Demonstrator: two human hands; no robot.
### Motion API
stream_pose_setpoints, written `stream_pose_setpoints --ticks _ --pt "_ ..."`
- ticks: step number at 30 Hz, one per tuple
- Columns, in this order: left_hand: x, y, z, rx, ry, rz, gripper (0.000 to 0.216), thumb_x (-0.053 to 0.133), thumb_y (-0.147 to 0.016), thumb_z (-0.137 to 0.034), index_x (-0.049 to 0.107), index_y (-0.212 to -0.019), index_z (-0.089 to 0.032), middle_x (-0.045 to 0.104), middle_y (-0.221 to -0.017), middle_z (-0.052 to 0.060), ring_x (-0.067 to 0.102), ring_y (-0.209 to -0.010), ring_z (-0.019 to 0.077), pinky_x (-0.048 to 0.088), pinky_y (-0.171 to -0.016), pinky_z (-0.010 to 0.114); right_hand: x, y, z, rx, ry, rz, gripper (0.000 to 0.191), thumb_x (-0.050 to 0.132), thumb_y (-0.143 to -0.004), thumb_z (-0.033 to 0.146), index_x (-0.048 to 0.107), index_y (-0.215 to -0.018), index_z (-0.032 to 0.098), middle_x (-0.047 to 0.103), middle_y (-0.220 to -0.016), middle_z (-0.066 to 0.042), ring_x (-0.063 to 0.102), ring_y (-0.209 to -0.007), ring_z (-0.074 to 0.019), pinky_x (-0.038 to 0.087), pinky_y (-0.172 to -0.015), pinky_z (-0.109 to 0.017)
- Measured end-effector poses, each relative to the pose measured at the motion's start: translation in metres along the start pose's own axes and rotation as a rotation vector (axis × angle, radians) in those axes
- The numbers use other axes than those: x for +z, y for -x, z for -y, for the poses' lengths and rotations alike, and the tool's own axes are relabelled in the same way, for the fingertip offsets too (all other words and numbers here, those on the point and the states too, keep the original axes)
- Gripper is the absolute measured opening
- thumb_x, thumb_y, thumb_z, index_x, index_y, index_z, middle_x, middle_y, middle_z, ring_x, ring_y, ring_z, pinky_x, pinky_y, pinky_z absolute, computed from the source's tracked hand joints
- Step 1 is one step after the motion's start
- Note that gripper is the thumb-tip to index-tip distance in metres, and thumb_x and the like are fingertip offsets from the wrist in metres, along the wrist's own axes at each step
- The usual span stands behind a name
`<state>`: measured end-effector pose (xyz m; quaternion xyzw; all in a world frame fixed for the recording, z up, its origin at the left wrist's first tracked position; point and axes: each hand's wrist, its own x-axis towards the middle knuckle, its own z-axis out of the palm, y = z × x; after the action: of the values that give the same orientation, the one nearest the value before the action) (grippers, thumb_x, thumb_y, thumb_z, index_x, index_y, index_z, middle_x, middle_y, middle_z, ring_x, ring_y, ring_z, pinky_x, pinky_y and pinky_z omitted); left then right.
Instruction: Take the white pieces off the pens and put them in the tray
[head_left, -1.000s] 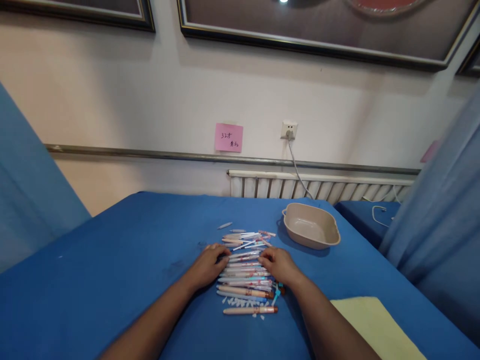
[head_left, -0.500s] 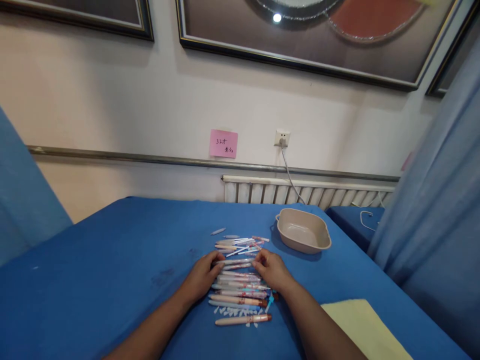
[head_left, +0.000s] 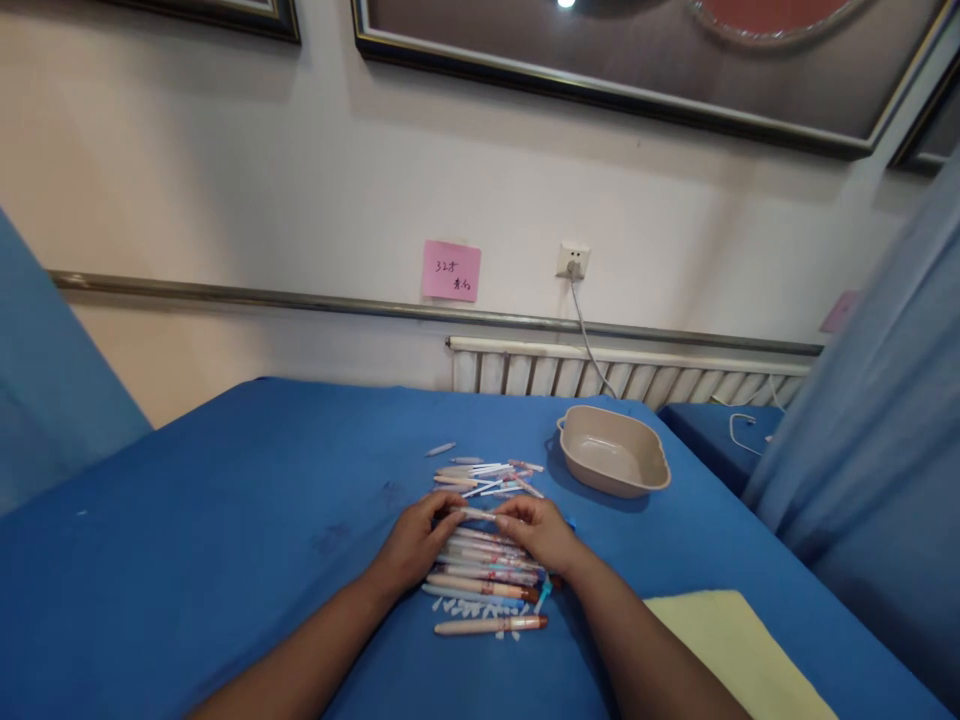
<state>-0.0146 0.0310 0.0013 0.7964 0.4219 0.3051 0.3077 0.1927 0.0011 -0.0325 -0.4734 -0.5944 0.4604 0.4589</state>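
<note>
My left hand (head_left: 420,540) and my right hand (head_left: 541,535) face each other over a column of pens. Their fingers are pinched on the two ends of a pale pen (head_left: 478,514), hiding its tips. Nearer me, several pens lie side by side, among them a peach pen with a brown end (head_left: 491,626) set apart at the front. Small white pieces (head_left: 480,608) are scattered just behind that one. Beyond my hands lie loose white sticks (head_left: 491,487) and more pen parts, with a slim bluish piece (head_left: 440,450) farthest back.
A beige basin (head_left: 613,455) stands on the blue-covered table (head_left: 225,540) at the back right. A yellow cloth or sheet (head_left: 739,650) lies by my right forearm. Behind the table are a radiator (head_left: 540,370) and a plugged-in cable (head_left: 589,340). Blue curtains (head_left: 870,420) hang at both sides.
My hands have drawn slightly closer together. One pale pen now shows between my fingers, where two pens lay side by side before. The camera view has tilted down a little.
</note>
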Motion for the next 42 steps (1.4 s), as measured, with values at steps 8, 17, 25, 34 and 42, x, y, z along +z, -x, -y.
stream_pose_setpoints --ticks 8,17,25,34,42 --pt "-0.003 0.0 -0.003 0.042 -0.069 -0.007 0.035 0.045 -0.085 -0.042 0.061 -0.105 -0.017 0.065 -0.102 0.007 0.058 -0.095 0.021 0.044 -0.087 0.033 0.0 0.003 -0.003 -0.016 -0.012 -0.015 0.025 0.068 -0.068 0.039 0.064 -0.08 0.017 0.066 -0.076 -0.001 0.059 -0.071 -0.0151 0.046 -0.068 -0.027" --pt "-0.003 0.003 -0.004 0.015 -0.011 0.005 0.035 0.04 -0.088 -0.038 0.058 -0.111 -0.018 0.067 -0.094 0.004 0.061 -0.086 0.0194 0.047 -0.081 0.032 0.0 0.005 0.001 -0.035 0.005 -0.021 0.023 0.068 -0.068 0.037 0.062 -0.079 0.017 0.066 -0.075 0.0 0.059 -0.072 -0.0151 0.046 -0.069 -0.027" --pt "-0.004 0.002 0.001 0.005 -0.036 0.04 0.037 0.04 -0.089 -0.037 0.055 -0.118 -0.021 0.066 -0.094 0.004 0.06 -0.087 0.0191 0.046 -0.084 0.033 -0.001 0.005 0.002 -0.03 -0.004 -0.026 0.021 0.067 -0.069 0.035 0.062 -0.081 0.018 0.067 -0.078 0.0 0.06 -0.072 -0.0154 0.046 -0.067 -0.027" --pt "-0.007 0.0 0.006 0.044 -0.036 0.027 0.037 0.041 -0.088 -0.037 0.055 -0.118 -0.02 0.066 -0.097 0.005 0.059 -0.089 0.0194 0.045 -0.086 0.034 -0.001 0.004 -0.005 -0.008 0.024 -0.045 0.022 0.066 -0.069 0.036 0.063 -0.081 0.018 0.066 -0.078 -0.001 0.059 -0.072 -0.0155 0.046 -0.066 -0.026" --pt "-0.006 0.002 0.003 0.109 -0.063 0.007 0.042 0.051 -0.083 -0.038 0.053 -0.121 -0.021 0.064 -0.102 0.006 0.057 -0.095 0.0202 0.043 -0.089 0.033 -0.001 0.005 -0.002 -0.025 0.053 -0.044 0.02 0.066 -0.069 0.035 0.063 -0.08 0.018 0.066 -0.076 0.0 0.06 -0.072 -0.0157 0.045 -0.067 -0.026"
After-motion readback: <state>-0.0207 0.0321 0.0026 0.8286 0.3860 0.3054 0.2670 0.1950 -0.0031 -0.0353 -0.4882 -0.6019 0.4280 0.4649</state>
